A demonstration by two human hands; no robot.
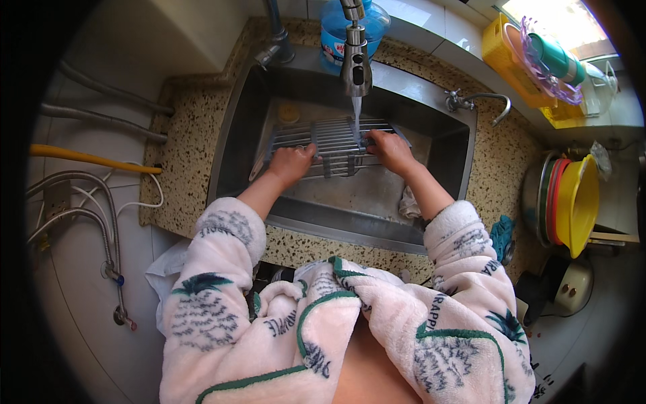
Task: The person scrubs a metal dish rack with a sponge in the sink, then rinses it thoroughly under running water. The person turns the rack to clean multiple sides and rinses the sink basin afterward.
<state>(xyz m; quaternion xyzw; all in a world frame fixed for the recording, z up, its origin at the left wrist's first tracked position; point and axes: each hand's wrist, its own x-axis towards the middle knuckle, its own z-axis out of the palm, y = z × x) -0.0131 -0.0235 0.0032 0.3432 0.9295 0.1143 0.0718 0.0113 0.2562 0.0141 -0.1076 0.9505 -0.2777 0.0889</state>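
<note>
A metal roll-up drying rack (328,135) with parallel bars lies tilted in the stainless steel sink (323,202). Its near left part is gripped by my left hand (293,162). My right hand (391,149) is at the rack's right part, beside the water stream, with its fingers curled on a bar; whether it holds a small cloth or pad as well is hidden. Water runs from the pull-down faucet head (356,76) onto the bars. A yellow round sponge or scourer (288,113) sits behind the rack, and a pale cloth (410,203) lies near the sink's right wall.
A blue plastic jug (328,38) stands behind the faucet. A small side tap (456,101) is at the right rim. Stacked basins (575,207) and a teal cloth (502,237) are on the right of the speckled counter (186,136). Hoses run along the left.
</note>
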